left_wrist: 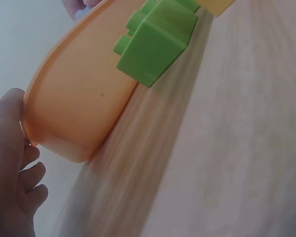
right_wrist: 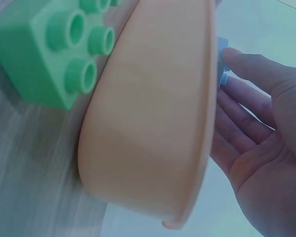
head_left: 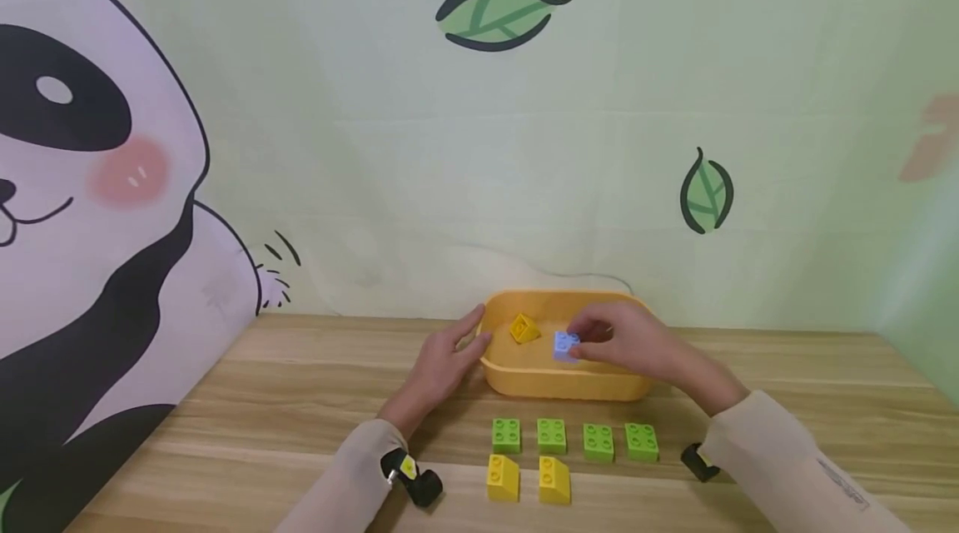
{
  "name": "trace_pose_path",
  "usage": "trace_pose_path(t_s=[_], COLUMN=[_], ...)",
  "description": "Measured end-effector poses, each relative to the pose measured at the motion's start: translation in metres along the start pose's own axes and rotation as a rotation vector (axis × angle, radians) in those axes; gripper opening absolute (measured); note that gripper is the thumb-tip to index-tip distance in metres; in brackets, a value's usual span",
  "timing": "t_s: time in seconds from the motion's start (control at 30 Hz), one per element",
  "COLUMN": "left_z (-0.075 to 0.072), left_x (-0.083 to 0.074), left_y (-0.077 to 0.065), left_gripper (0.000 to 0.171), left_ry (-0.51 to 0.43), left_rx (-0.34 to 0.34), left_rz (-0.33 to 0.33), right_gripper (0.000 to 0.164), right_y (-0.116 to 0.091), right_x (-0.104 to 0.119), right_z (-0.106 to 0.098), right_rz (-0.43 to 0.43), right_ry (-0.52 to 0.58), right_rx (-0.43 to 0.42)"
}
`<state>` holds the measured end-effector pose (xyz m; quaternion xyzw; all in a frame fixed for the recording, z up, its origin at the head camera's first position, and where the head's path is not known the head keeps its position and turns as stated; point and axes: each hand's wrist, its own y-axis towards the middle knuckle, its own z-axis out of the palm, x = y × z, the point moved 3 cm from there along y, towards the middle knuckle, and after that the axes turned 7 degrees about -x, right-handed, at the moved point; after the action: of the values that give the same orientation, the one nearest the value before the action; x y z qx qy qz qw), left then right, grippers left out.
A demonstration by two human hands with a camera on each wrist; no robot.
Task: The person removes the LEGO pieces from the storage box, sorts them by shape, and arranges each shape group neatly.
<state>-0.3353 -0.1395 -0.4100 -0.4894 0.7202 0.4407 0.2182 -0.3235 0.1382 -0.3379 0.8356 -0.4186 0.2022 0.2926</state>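
My right hand [head_left: 633,337] pinches a blue toy brick [head_left: 565,346] between thumb and fingers, over the inside of a yellow-orange plastic tub [head_left: 569,386]. In the right wrist view the tub's wall partly hides the blue brick [right_wrist: 222,61]. My left hand [head_left: 442,362] rests against the tub's left end, its fingers loosely bent at the outside near the rim; the left wrist view shows this hand [left_wrist: 12,163] at the tub's edge. Inside the tub, toward the left, lies a yellow brick [head_left: 524,329], tipped over.
A row of several green bricks [head_left: 550,435] stands on the wooden table [head_left: 247,408] in front of the tub. Nearer me are two yellow sloped bricks [head_left: 502,479] [head_left: 554,480]. A cloth backdrop [head_left: 375,141] with a panda and leaves hangs behind the tub.
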Motion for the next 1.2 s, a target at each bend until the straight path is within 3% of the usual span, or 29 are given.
trace_pose_path(t_s=[0.67, 1.2], left_z=[0.000, 0.001], left_x=[0.001, 0.000], left_y=[0.000, 0.000], left_gripper=[0.057, 0.055], left_ry=[-0.012, -0.012], left_rx=[0.010, 0.004], left_rz=[-0.003, -0.006], right_gripper=[0.019, 0.019], right_y=[-0.046, -0.077], right_x=[0.015, 0.016], right_z=[-0.027, -0.042], right_rz=[-0.083, -0.066], right_ry=[0.016, -0.022], right_rx=[-0.086, -0.104])
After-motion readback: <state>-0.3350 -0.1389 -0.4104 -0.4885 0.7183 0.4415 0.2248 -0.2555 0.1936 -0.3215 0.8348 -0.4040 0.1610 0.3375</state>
